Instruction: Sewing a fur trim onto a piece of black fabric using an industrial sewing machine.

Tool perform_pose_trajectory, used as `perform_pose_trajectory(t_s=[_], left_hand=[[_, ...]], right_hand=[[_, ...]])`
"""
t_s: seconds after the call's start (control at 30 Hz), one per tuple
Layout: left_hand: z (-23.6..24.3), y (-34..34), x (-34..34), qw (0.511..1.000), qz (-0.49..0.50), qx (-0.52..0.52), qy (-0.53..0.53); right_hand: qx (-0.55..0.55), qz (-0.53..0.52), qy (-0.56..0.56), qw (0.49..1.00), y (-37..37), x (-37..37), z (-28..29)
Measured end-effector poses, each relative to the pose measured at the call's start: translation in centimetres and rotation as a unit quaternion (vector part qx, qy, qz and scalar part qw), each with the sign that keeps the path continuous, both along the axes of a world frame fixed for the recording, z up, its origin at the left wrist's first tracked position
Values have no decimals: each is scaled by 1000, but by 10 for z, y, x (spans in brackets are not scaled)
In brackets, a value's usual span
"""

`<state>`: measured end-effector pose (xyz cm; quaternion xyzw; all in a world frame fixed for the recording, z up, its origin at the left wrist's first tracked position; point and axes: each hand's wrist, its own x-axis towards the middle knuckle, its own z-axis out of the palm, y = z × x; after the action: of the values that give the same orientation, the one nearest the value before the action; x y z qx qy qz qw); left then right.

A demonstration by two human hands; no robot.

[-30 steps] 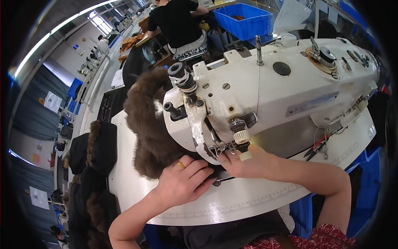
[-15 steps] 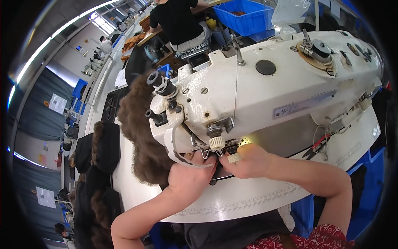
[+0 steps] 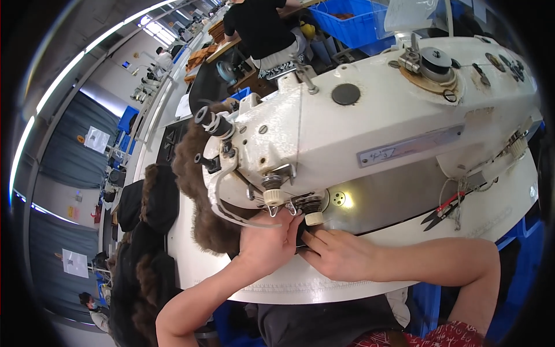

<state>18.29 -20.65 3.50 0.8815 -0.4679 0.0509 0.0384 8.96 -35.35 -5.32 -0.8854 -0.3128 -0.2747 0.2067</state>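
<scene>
A white sewing machine [image 3: 324, 133] stands across the table before me, its head end toward the left. My left hand [image 3: 267, 243] is right under that head, fingers closed on black fabric [image 3: 300, 231] that shows as a narrow strip between my hands. Its fingertips are partly hidden by the machine's thread guides. Just right of the strip, my right hand [image 3: 340, 254] has its fingers bent together at the fabric's edge. Brown fur [image 3: 208, 225] bulges out left of the machine head; whether it joins the black fabric is hidden. The needle is out of sight.
Thread snips [image 3: 442, 211] with a red part lie on the right of the white tabletop [image 3: 347, 283]. Black pieces with brown fur [image 3: 144, 248] are heaped at the left. A blue bin [image 3: 350, 26] and a seated person [image 3: 257, 29] are beyond the machine.
My right hand has drawn back toward me from beside the machine head, uncovering the lit metal plate. My left hand stays under the head. The whole view has shifted slightly.
</scene>
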Motion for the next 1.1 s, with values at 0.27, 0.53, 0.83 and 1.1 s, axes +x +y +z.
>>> perform_pose_trajectory(t_s=[0.27, 0.53, 0.83, 1.1], left_hand=[[-5, 5, 4, 974, -86, 175, -120], [-12, 18, 10, 993, -57, -16, -104], [7, 14, 11, 998, -62, -2, -29], [24, 6, 13, 992, -85, 92, 14]], right_hand=[[6, -25, 26, 999, -5, 1, 4], [-33, 34, -24, 999, 5, -11, -1], [-36, -68, -61, 995, 1, -3, 1], [44, -49, -35, 997, -1, 1, -5]])
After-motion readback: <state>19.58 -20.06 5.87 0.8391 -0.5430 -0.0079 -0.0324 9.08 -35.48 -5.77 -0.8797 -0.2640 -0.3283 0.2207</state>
